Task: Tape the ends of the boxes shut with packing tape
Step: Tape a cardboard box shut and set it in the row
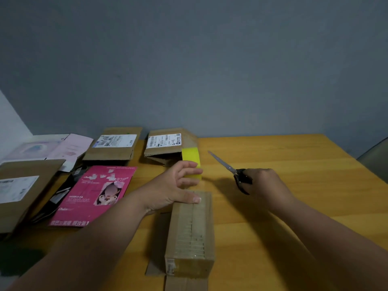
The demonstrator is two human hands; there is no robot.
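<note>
Here, the left hand (178, 185) holds the yellow roll of packing tape (191, 162), at twelve o'clock of the long brown cardboard box (192, 234). At three o'clock, the right hand's (266, 183) grip is curled around black-handled metal scissors (231, 170).

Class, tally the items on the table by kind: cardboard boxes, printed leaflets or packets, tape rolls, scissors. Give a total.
Cardboard boxes: 4
Printed leaflets or packets: 3
Tape rolls: 1
Scissors: 1
Total: 9
</note>
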